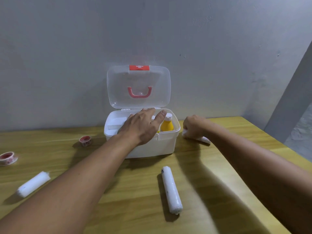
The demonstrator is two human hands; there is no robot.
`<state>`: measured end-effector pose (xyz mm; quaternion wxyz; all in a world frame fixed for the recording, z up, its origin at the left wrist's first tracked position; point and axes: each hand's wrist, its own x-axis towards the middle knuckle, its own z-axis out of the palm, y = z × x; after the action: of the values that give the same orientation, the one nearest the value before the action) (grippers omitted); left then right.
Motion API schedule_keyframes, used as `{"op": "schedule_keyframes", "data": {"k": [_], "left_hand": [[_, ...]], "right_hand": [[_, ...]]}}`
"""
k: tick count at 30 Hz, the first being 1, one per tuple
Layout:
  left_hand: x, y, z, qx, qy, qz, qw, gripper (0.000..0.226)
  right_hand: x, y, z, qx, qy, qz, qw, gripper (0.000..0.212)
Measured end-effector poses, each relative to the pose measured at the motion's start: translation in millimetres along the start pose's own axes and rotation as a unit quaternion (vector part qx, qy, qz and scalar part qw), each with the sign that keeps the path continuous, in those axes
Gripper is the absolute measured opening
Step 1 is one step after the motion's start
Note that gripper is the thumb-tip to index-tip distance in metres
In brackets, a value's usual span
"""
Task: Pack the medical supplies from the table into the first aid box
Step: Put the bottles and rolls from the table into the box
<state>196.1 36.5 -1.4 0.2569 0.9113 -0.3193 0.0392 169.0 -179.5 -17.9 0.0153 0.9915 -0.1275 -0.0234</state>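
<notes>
From the head camera, both bare forearms reach forward across the wooden worktop [211, 166]. The left hand [143, 126] lies palm down over the open white first aid box [152, 146], fingers spread and loose, gripping nothing that shows; its thumb points toward a yellow bottle [167, 125] standing upright in the right part of the box. The hand covers the middle of the box, so what lies beneath it cannot be told. White shapes fill the left part of the box, too pale to name.

The right hand [194, 126] rests on the worktop just beside the right wall of the box, curled down and closed around a white gauze roll [205, 139], whose two ends stick out from under the hand. The fingers themselves are hidden behind the knuckles.

The box's clear lid [118, 88] stands upright against the grey wall, with a red handle [139, 92] and a red latch [139, 67].

On the worktop lie a long gauze roll [171, 190] in front of the box, another gauze roll [33, 184] at the lower left, a small red tape roll [85, 141] near the box's left side, and a second tape roll [7, 158] cut off by the left edge.
</notes>
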Motion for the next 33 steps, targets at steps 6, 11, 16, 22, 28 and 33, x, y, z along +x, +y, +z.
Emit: {"op": "schedule_keyframes", "data": {"k": [6,11,16,22,28,33], "left_hand": [[-10.9,9.7,-4.8,0.055,0.054,0.048,0.996,0.062],[-24.3,9.7,-15.7,0.058,0.063,0.043,0.995,0.059],[-40.1,-1.1,-21.2,0.059,0.057,0.004,0.997,0.062],[-47.2,-6.1,-20.0,0.071,0.051,-0.015,0.996,0.065],[-44.3,-9.4,-16.9,0.113,-0.017,-0.031,0.993,0.053],[-41.9,-10.0,-14.8,0.121,-0.031,-0.035,0.992,0.051]], "right_hand": [[-65.8,-34.2,-20.2,0.099,-0.147,-0.004,0.984,0.031],[-96.5,-55.2,-18.3,0.156,-0.172,-0.028,0.972,0.029],[-112.3,-66.1,-19.3,0.164,-0.162,-0.047,0.972,0.030],[-130.9,-90.6,-16.6,0.120,-0.145,-0.044,0.981,0.052],[-136.4,-97.2,-16.3,0.079,-0.116,-0.050,0.989,0.028],[-142.2,-75.9,-64.8,0.230,0.043,-0.041,0.971,0.024]]}}
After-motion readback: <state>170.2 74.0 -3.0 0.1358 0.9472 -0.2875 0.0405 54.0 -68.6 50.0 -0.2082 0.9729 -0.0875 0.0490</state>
